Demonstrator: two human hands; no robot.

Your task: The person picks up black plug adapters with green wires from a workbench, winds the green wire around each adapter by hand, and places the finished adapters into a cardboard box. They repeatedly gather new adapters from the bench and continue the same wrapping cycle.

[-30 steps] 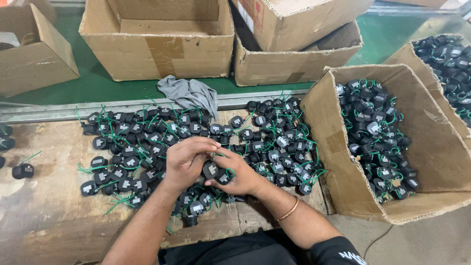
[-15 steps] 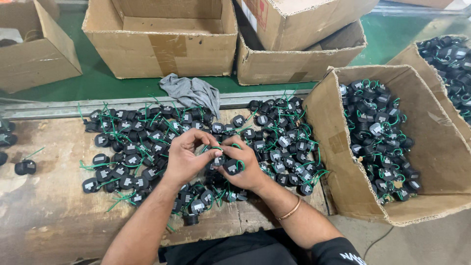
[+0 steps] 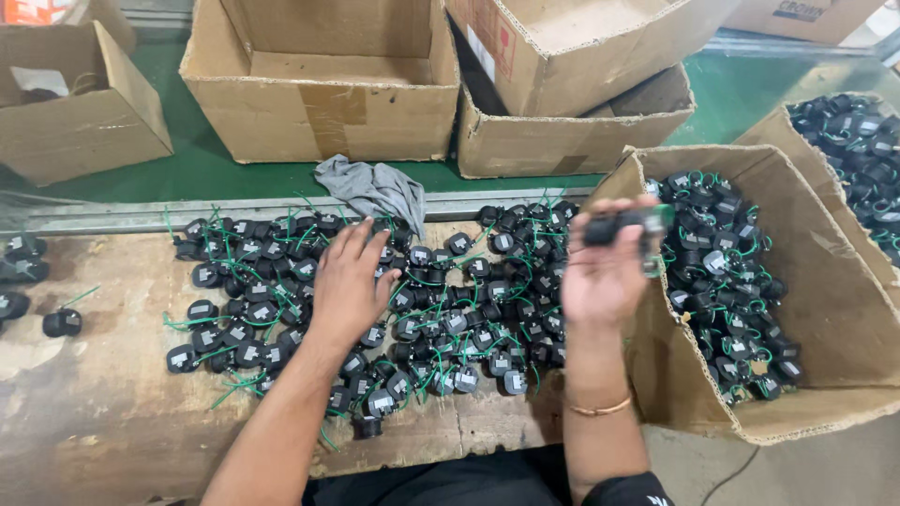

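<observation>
A heap of small round black parts with green wires (image 3: pixel 450 309) covers the worn wooden bench. My left hand (image 3: pixel 352 281) lies flat on the heap, fingers spread, holding nothing. My right hand (image 3: pixel 605 267) is raised at the rim of a tilted cardboard box (image 3: pixel 844 281), with a black part (image 3: pixel 614 228) blurred at its fingertips. That box holds many more of the same black parts (image 3: pixel 727 272).
A grey rag (image 3: pixel 375 187) lies at the bench's far edge. Several open cardboard boxes (image 3: pixel 323 80) stand behind on a green surface. Another box of black parts (image 3: pixel 853 131) is at the far right. A few loose parts (image 3: pixel 61 321) lie at the left.
My hands were together over the middle of the heap. Now my right hand has swung right to the box with a part, and my left hand has dropped flat onto the heap.
</observation>
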